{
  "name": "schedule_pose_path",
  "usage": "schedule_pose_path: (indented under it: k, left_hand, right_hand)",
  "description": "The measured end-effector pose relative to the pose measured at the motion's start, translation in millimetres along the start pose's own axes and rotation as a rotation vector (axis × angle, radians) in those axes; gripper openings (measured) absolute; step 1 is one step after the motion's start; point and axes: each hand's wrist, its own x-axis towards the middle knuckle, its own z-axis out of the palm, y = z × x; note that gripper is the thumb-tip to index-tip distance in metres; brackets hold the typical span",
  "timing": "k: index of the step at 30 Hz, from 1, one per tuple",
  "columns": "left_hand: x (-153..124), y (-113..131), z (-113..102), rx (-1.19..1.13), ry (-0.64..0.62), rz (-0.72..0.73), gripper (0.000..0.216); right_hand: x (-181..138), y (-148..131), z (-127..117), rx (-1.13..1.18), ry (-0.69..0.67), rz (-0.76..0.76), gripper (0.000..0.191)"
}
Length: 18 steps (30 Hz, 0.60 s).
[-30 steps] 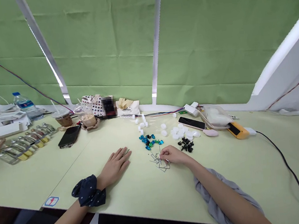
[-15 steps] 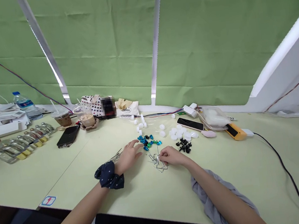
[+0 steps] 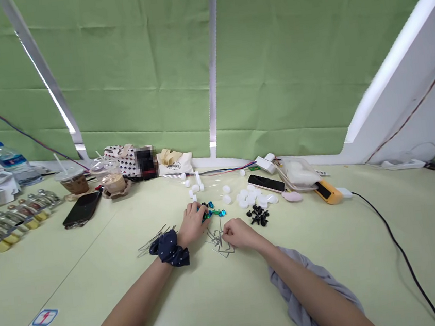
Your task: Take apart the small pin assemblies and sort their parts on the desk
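My left hand (image 3: pixel 193 225) reaches over small shiny blue and green pieces (image 3: pixel 217 213), fingers spread and bent down among them. It covers part of that pile, and no piece shows clearly lifted in it. My right hand (image 3: pixel 238 233) is closed in a pinch, its fingertips at a thin upright metal rod (image 3: pixel 221 235). Below lie several bent metal rods (image 3: pixel 227 251), loosely tangled on the table. A bundle of longer thin metal rods (image 3: pixel 148 244) lies left of my left wrist. Black knobbed pieces (image 3: pixel 258 214) sit beyond my right hand.
White caps (image 3: pixel 250 196) are scattered behind the black pieces, near a phone (image 3: pixel 266 183) and a yellow device (image 3: pixel 328 193) with a black cable (image 3: pixel 394 240). At left stand glass bottles (image 3: pixel 14 223), a dark phone (image 3: pixel 82 209) and drink cups (image 3: pixel 112 182).
My left hand has moved onto the blue and green pieces. My right hand stays pinched beside the bent rods. The view has shifted to the right; the co-worker's hand at far left is out of frame.
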Motion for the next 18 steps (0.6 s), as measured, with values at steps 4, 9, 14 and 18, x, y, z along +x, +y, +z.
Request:
schedule_pose_path:
  k: [4,9,14,18]
  left_hand:
    - [-1.4,-5.2,2.5,0.024,0.025,-0.048,0.020]
    - [-0.3,-8.7,8.1,-0.016,-0.011,-0.052,0.041]
    - [9.8,-2.4,20.2,-0.048,-0.099,-0.098,0.049]
    - [21.4,-0.1,28.4,-0.019,-0.109,-0.133,0.056]
  right_hand:
    - [-0.3,-1.7,2.3,-0.048,0.034,0.016,0.016]
    - [0.3,-2.2,2.5,-0.036,0.039,-0.020,0.014]
    - [-1.4,-3.6,0.4,-0.030,0.009,-0.049,0.016]
    - [-3.8,-7.2,-2.5,-0.028,-0.020,-0.057,0.015]
